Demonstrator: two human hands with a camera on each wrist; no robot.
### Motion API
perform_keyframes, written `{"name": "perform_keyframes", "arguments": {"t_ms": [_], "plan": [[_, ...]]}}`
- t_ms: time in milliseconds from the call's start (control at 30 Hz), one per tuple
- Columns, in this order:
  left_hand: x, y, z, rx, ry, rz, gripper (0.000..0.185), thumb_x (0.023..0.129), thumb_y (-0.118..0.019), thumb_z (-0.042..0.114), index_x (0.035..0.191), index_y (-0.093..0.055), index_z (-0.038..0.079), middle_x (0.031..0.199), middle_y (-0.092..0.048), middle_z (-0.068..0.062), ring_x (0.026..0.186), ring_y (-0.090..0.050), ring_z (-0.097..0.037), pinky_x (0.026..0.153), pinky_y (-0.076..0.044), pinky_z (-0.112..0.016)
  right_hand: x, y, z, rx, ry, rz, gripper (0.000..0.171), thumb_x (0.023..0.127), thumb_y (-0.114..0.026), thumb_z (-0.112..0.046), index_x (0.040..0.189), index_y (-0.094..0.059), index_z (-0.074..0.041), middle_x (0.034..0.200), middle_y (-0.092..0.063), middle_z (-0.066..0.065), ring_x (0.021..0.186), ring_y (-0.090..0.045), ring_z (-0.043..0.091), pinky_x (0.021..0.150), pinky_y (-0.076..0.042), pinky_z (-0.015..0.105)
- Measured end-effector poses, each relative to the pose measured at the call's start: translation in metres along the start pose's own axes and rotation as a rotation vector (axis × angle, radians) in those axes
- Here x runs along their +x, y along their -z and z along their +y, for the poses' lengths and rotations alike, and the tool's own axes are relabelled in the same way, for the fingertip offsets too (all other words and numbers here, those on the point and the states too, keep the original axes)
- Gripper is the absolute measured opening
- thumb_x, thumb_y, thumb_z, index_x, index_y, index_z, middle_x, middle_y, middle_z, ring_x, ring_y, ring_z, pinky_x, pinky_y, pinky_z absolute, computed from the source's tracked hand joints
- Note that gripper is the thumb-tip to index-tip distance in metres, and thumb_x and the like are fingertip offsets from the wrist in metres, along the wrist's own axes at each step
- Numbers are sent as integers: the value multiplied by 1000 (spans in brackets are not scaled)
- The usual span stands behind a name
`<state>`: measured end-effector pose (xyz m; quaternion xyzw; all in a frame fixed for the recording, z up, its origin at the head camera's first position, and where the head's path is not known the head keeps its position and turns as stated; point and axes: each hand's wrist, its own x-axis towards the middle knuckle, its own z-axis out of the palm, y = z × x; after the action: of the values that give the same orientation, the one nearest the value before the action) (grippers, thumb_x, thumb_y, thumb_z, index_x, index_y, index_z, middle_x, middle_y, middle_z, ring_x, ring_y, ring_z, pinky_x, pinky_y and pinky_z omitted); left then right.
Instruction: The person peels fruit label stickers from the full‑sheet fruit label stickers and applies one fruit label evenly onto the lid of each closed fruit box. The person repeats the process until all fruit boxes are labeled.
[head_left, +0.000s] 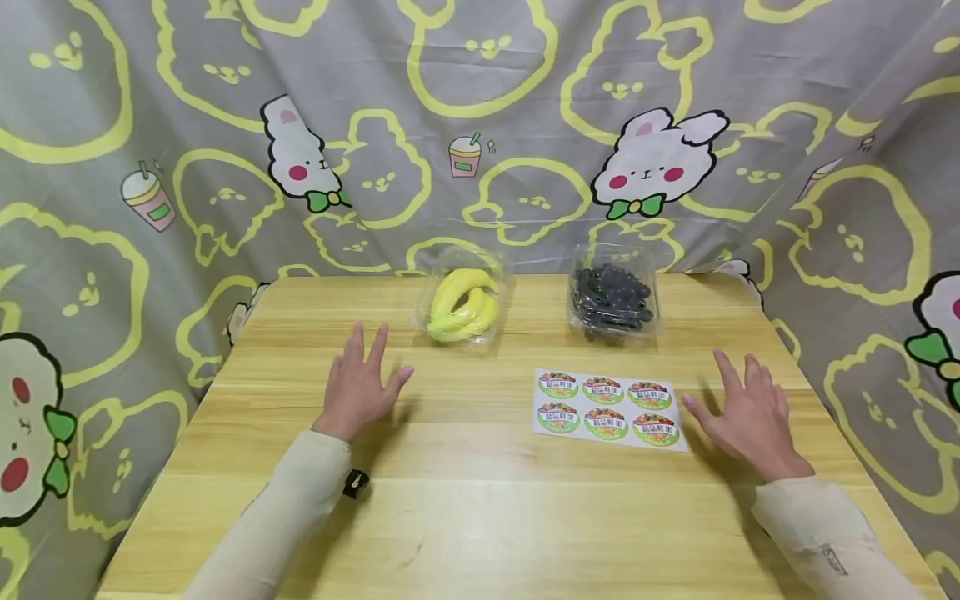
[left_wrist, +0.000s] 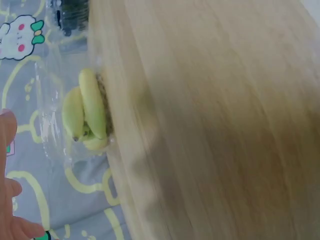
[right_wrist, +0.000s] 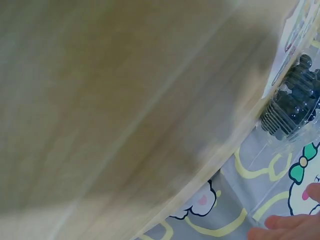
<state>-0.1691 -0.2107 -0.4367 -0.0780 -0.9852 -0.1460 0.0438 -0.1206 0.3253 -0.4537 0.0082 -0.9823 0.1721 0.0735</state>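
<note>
My left hand [head_left: 362, 387] hovers over the left part of the table with its fingers spread, holding nothing. Ahead of it and to its right, a clear plastic box holds yellow bananas [head_left: 463, 304]. At the right, my right hand [head_left: 750, 417] is also spread and holds nothing, its thumb close to the right edge of a sticker sheet [head_left: 558, 427]. Round green-and-white labels with fruit pictures cover the sheet. Behind the sheet stands a second clear box with dark grapes [head_left: 611, 296]. In the left wrist view the bananas [left_wrist: 91, 107] appear; the right wrist view shows the grapes [right_wrist: 295, 100].
Both boxes stand near the back edge of the wooden table [head_left: 480, 517]. A grey curtain [head_left: 517, 117] with yellow cartoon outlines hangs right behind it and along both sides. A small black object [head_left: 356, 483] shows at the left sleeve's cuff.
</note>
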Motion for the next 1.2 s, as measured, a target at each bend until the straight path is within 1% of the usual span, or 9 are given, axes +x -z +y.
{"name": "perform_keyframes", "arguments": {"t_ms": [167, 300, 433, 633, 800, 900, 967, 1100, 1200], "plan": [[1, 1, 4, -150, 31, -38, 86, 96, -46, 58, 156, -8, 10, 151, -25, -31, 129, -36, -52, 102, -35, -62, 5, -1, -6, 30, 15, 21, 87, 92, -57, -51, 153, -17, -4, 138, -26, 42, 119, -30, 62, 88, -26, 76], [1, -2, 8, -298, 90, -59, 88, 95, -56, 48, 156, -7, 10, 148, -33, -30, 130, -36, -50, 104, -33, -61, 10, -1, -9, 84, 23, -3, 87, 93, -58, -49, 153, -16, 0, 135, -30, 42, 115, -35, 60, 86, -31, 75], [1, -4, 10, -402, 122, -49, 87, 94, -61, 38, 156, -7, 8, 143, -39, -31, 126, -43, -49, 102, -36, -60, 16, -1, -14, 197, 40, -57, 86, 95, -57, -45, 152, -13, 2, 133, -35, 39, 115, -41, 56, 86, -37, 71], [6, -5, 18, -531, 182, -96, 90, 95, -62, 38, 157, 0, 16, 145, -39, -29, 125, -47, -45, 101, -40, -56, 29, 0, -28, 422, 62, -120, 79, 99, -55, -36, 153, -10, 0, 129, -47, 33, 113, -51, 49, 90, -42, 63], [11, -4, 28, -648, 268, -176, 101, 93, -62, 45, 154, 14, 19, 150, -31, -28, 125, -48, -42, 106, -35, -54, 43, 2, -45, 519, 70, -150, 74, 101, -52, -32, 154, -9, 0, 127, -52, 32, 112, -54, 46, 93, -44, 59], [14, -4, 34, -785, 342, -217, 108, 91, -62, 51, 151, 24, 26, 154, -25, -24, 123, -51, -41, 110, -30, -53, 50, 4, -54, 620, 31, -184, 73, 103, -48, -33, 155, -6, -3, 128, -52, 31, 112, -56, 41, 93, -46, 52], [17, -4, 38, -894, 378, -238, 109, 91, -62, 51, 149, 28, 29, 155, -22, -23, 121, -52, -41, 111, -29, -52, 55, 4, -59, 710, 14, -198, 72, 103, -46, -34, 155, -5, -5, 130, -51, 30, 111, -59, 31, 92, -49, 43], [21, -7, 48, -1111, 403, -248, 108, 95, -62, 37, 147, 31, 27, 154, -19, -29, 121, -52, -42, 106, -37, -48, 65, 1, -71, 855, 34, -225, 69, 104, -42, -33, 155, -5, -6, 131, -48, 32, 101, -62, 7, 86, -52, 24], [22, -11, 54, -1253, 413, -246, 106, 97, -61, 27, 146, 34, 23, 151, -18, -35, 128, -45, -43, 104, -40, -49, 73, -3, -81, 949, 46, -256, 66, 105, -39, -33, 155, -5, -6, 131, -47, 32, 98, -61, 2, 85, -50, 20]]}}
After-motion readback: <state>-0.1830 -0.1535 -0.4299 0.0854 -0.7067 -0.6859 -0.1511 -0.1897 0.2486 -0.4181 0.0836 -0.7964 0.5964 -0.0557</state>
